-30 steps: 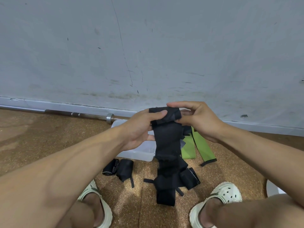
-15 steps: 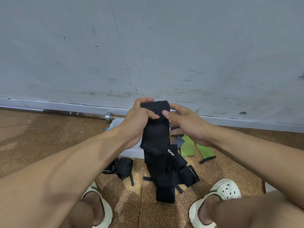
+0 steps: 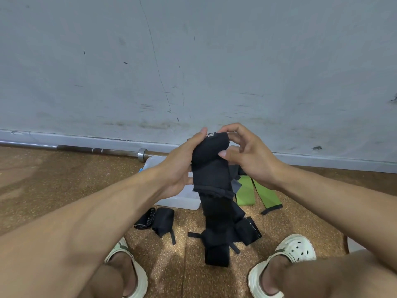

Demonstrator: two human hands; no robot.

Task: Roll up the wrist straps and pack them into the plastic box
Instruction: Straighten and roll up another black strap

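My left hand [image 3: 180, 166] and right hand [image 3: 247, 155] both grip the rolled top of a black wrist strap [image 3: 211, 168], its tail hanging toward the floor [image 3: 53, 179]. The plastic box [image 3: 182, 201] sits just behind at 12 o'clock; two rolled straps [image 3: 159, 220] lie at 8 o'clock, green straps [image 3: 255, 192] at 2.

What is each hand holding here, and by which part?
Both grip the black wrist strap at its rolled top end: left hand on the roll's left side, right hand on its right; the tail hangs free.
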